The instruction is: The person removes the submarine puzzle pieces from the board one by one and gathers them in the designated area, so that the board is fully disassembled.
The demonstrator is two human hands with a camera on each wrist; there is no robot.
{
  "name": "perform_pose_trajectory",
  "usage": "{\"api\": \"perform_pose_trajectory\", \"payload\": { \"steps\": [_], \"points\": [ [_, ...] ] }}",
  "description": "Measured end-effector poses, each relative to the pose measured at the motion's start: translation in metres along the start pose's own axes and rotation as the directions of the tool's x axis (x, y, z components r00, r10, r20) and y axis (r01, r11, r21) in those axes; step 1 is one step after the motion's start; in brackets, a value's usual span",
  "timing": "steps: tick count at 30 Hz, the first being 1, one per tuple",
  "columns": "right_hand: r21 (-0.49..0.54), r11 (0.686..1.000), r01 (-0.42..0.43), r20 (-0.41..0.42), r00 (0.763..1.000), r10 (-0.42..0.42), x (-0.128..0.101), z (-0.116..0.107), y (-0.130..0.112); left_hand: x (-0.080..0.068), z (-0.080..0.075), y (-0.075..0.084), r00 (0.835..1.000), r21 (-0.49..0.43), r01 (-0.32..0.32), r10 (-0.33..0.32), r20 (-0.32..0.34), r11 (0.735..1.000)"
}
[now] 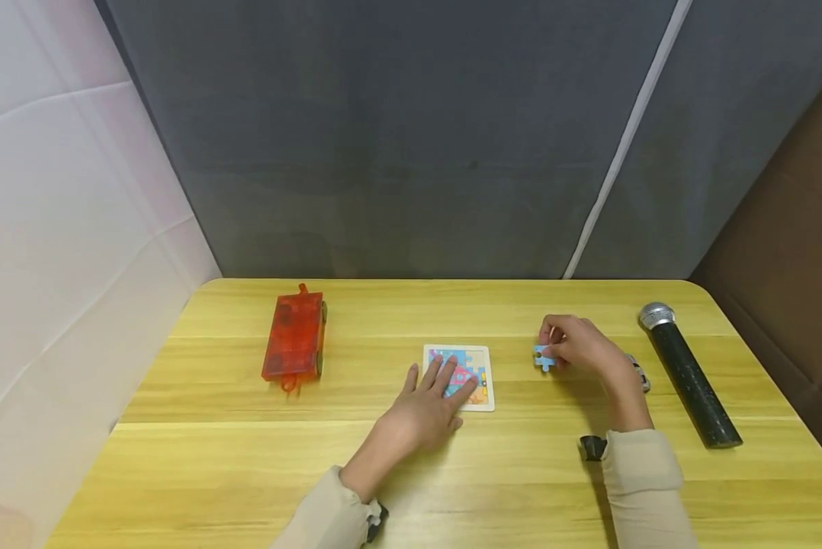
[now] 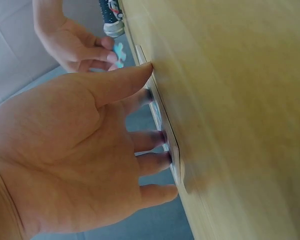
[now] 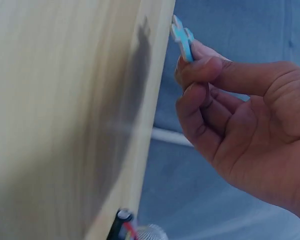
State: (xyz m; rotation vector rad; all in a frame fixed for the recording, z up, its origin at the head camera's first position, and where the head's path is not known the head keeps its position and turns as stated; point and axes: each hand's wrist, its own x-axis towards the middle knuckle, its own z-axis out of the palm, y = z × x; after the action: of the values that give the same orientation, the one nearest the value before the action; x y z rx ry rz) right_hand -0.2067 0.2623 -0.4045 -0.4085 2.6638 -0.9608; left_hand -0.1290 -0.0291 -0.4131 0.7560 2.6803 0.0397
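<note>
my left hand point(image 1: 425, 408) flat, fingers spread, pressing on puzzle board point(image 1: 460, 375) at table point(image 1: 383, 473) centre. my right hand point(image 1: 579, 345) pinches blue puzzle piece point(image 1: 544, 357) between thumb and fingers, just above tabletop, right of board. microphone point(image 1: 688, 374) far right. red transparent case point(image 1: 295, 338) left of board.
</note>
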Motion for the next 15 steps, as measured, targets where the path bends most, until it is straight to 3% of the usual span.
{"api": "perform_pose_trajectory", "payload": {
  "steps": [7,15],
  "points": [
    [0.024,0.996,-0.083,-0.015,0.996,0.084,-0.010,-0.008,0.024,0.001,-0.001,0.000,1.000,-0.015,0.007,-0.007,0.007,1.000],
    [-0.076,0.980,-0.181,-0.050,0.983,0.178,-0.008,-0.012,0.031,0.001,0.000,0.000,1.000,-0.008,0.002,-0.002,0.004,1.000]
  ]
}}
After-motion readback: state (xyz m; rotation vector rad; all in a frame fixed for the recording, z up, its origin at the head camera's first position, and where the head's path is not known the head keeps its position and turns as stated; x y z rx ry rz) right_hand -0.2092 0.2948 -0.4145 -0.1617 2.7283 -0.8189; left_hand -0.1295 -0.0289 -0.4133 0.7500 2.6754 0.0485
